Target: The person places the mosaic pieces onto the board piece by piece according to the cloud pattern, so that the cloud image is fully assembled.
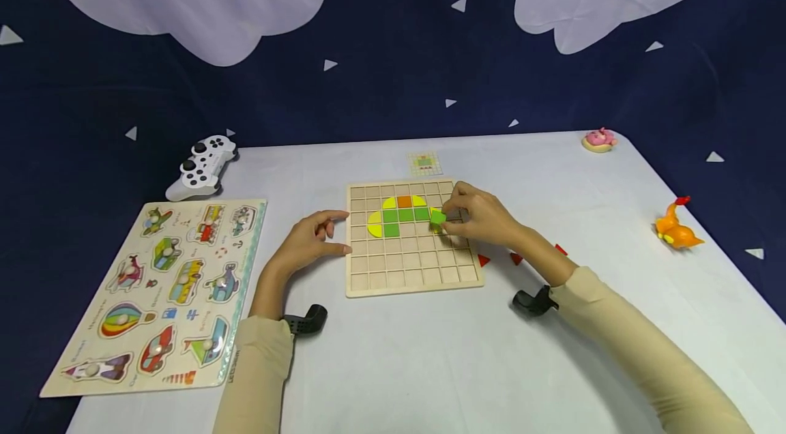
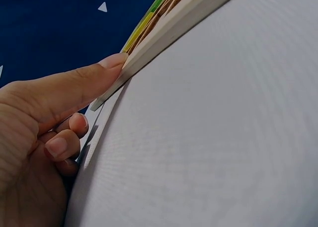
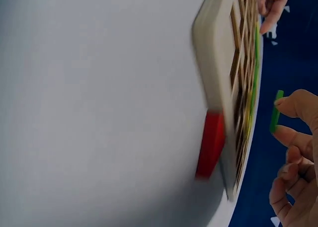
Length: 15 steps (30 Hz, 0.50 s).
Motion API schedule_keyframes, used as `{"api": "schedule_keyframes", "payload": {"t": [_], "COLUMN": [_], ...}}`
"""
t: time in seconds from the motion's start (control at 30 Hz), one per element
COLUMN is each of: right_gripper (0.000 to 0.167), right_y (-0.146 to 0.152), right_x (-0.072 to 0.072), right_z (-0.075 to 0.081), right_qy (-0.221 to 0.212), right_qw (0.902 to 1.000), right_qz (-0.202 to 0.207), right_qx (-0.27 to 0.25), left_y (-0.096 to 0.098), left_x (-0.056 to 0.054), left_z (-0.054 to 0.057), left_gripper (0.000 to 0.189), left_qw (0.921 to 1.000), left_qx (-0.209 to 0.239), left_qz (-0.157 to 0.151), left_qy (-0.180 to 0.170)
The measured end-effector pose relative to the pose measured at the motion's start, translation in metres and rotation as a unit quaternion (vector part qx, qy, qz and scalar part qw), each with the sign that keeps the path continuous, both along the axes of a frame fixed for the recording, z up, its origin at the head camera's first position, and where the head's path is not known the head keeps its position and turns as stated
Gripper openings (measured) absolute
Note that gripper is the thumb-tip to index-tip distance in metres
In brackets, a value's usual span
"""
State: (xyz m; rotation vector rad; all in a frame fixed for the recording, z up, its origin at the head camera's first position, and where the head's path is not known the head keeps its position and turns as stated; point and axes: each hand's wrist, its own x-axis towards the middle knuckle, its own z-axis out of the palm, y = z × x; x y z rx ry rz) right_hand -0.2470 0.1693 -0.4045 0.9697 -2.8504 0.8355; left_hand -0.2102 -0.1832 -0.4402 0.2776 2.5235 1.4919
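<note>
A wooden grid board (image 1: 411,280) lies on the white table, with green squares, an orange square and yellow rounded pieces set in its upper half. My right hand (image 1: 488,217) pinches a green square tile (image 1: 438,217) between thumb and finger, over the board's right side. Seen from the right wrist, that tile (image 3: 277,112) stands on edge between the fingertips. At the board's left edge my left hand (image 1: 307,239) touches the frame with thumb and index finger, both fairly straight. The left wrist view shows the thumb (image 2: 84,85) against the rim, other fingers curled below it.
Red triangular pieces (image 1: 484,261) lie right of the board, partly below my right forearm. Behind it is a small pattern card (image 1: 424,163). A vehicle puzzle board (image 1: 202,311) and white game controller (image 1: 202,168) stand left; pink (image 1: 599,140) and orange (image 1: 675,228) toys stand right.
</note>
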Motion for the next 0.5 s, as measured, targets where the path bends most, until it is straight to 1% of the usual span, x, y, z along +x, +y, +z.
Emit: {"api": "schedule_keyframes", "payload": {"t": [0.23, 0.37, 0.5], "right_gripper": [0.023, 0.024, 0.022], "right_y": [-0.015, -0.023, -0.032], "right_x": [0.004, 0.004, 0.003], "right_z": [-0.006, -0.008, -0.01], "right_qy": [-0.016, -0.01, 0.009], "right_qw": [0.9996, 0.9994, 0.9988], "right_qz": [0.021, 0.034, 0.046], "right_qx": [0.002, 0.005, 0.016], "left_y": [0.001, 0.001, 0.0], "left_x": [0.0, 0.0, 0.0], "left_z": [0.0, 0.0, 0.0], "left_gripper": [0.066, 0.065, 0.065], "left_qw": [1.0, 1.0, 1.0], "left_qx": [0.002, 0.005, 0.003], "left_qz": [0.001, 0.002, 0.002], "left_qy": [0.001, 0.0, 0.002]}}
